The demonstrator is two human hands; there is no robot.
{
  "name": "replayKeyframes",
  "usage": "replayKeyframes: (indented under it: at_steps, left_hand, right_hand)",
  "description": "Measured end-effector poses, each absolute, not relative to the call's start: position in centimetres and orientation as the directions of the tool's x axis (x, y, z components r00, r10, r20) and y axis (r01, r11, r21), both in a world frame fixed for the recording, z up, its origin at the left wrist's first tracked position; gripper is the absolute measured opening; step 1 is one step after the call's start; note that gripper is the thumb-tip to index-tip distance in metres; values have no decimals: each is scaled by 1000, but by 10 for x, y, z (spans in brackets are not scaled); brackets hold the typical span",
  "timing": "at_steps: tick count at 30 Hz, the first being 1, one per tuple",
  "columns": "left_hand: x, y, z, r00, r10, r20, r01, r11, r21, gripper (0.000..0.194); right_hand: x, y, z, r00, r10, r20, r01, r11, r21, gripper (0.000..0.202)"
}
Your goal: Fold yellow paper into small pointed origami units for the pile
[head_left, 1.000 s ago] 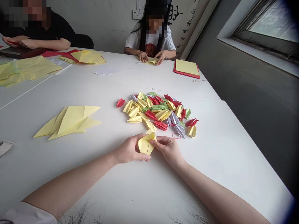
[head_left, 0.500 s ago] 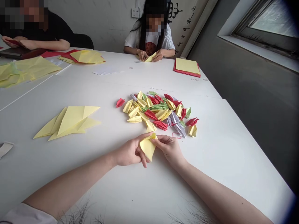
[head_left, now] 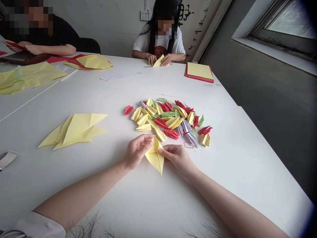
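A yellow sheet of folding paper [head_left: 155, 155], creased and tapering to a point toward me, is held between my two hands above the table. My left hand [head_left: 137, 150] pinches its upper left edge between thumb and fingers. On the opposite edge, my right hand [head_left: 177, 158] grips the paper with the thumb on top; its fingertips are hidden behind. Just beyond my hands lies a pile of folded paper pieces [head_left: 169, 124] in yellow, red, green and lilac. To the left sits a small stack of partly folded yellow papers [head_left: 78, 129].
A stack of yellow and red square sheets [head_left: 199, 72] lies at the far right. Across the table one person [head_left: 159, 46] folds yellow paper; another person [head_left: 61, 36] at far left holds something red. More yellow sheets [head_left: 95, 61] lie at the back left. A pale strip [head_left: 8, 159] lies at left.
My left hand has shifted its hold to the paper's upper left edge. The paper has turned and opened out, so its creased face and lower point now show. The view has shifted slightly.
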State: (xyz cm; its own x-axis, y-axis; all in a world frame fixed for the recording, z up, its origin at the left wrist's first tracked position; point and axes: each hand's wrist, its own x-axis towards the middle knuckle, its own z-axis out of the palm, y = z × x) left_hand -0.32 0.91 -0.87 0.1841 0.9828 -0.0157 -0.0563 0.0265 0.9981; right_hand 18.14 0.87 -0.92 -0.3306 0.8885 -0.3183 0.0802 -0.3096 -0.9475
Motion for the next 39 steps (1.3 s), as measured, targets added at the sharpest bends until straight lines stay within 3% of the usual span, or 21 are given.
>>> replayKeyframes:
  at_steps: [7,14,28,32,34,39]
  left_hand:
    - [5,10,-14,155,988,1,-5,0,1000,29]
    - [5,12,-16,84,996,39,130,-50,990,30]
    - [1,17,-17,148,988,-43,-13,45,999,27]
    - [-1,16,-12,286,952,-108,-97,141,985,32]
    - [-1,14,-12,342,927,-152,-82,190,978,33]
    - [1,15,-16,283,942,-179,52,171,984,29]
  right_hand:
    - [180,11,-9,-325,869,-372,185,-328,-927,37]
    - [180,12,-6,-369,826,-426,131,-407,-904,33]
    - [182,15,-3,-441,776,-450,122,-445,-887,29]
    - [184,15,-1,-424,786,-450,97,-455,-885,29]
    - [185,16,0,-417,790,-450,97,-453,-886,29]
    - [186,16,-1,-426,783,-453,132,-442,-887,28]
